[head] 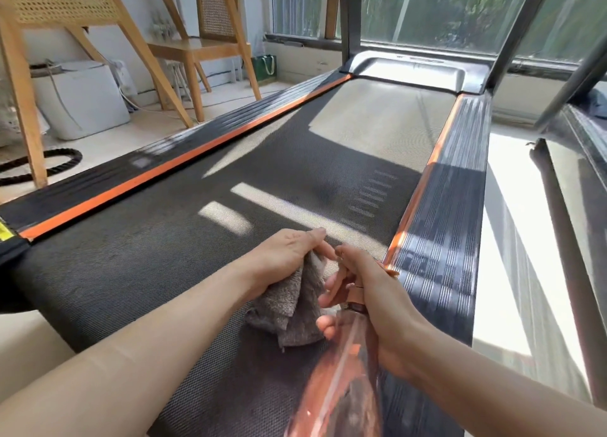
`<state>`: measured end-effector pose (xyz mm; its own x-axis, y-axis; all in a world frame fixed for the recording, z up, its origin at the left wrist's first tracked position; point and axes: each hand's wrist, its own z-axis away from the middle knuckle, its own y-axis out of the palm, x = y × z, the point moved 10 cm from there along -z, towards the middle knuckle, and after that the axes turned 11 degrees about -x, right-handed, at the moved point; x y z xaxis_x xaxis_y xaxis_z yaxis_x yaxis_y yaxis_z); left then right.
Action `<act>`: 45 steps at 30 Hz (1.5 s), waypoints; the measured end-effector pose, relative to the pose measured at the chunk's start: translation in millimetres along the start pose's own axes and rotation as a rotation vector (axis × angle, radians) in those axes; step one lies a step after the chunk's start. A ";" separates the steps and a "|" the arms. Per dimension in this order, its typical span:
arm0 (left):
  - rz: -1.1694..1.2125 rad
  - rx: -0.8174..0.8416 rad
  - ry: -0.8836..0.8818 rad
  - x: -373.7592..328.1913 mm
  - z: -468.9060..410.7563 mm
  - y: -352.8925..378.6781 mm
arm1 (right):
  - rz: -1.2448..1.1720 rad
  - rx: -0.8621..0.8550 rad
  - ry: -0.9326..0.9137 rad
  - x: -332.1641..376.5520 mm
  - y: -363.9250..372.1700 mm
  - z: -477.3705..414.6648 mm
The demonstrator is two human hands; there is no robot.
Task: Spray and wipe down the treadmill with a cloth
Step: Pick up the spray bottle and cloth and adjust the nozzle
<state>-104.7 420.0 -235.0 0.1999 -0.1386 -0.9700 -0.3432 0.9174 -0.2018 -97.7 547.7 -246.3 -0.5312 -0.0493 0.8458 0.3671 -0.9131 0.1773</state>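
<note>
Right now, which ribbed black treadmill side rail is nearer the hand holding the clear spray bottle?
The right rail, just beside the right hand; the left rail lies across the whole grey belt.

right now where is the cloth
Head view, lower centre: the grey cloth hangs from the left hand over the treadmill belt, beside the spray bottle the right hand holds.

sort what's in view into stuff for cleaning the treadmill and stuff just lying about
For the job: treadmill, grey cloth in the left hand, spray bottle in the right hand.
Lying about: wooden chairs, white box on the floor, black coiled rope, green bag by the window.
</note>
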 end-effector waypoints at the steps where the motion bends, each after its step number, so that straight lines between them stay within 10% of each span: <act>1: 0.040 0.023 -0.015 1.5 0.5 0.1 | -0.012 0.001 -0.008 2.5 -1.8 -0.4; 23: -0.011 0.207 -0.055 -16.7 0.5 15.0 | 0.061 0.157 -0.084 14.5 25.5 0.6; 30: 0.296 0.347 -0.017 -24.2 12.6 2.0 | 0.043 0.220 -0.086 16.5 34.4 2.3; 45: 0.239 0.041 -0.026 -8.2 9.7 -50.7 | 0.058 0.147 -0.132 23.3 35.2 -2.7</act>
<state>-80.0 378.2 -215.5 0.1412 0.0937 -0.9855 -0.3459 0.9374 0.0396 -99.1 513.4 -221.7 -0.4047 -0.0374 0.9137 0.5068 -0.8409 0.1900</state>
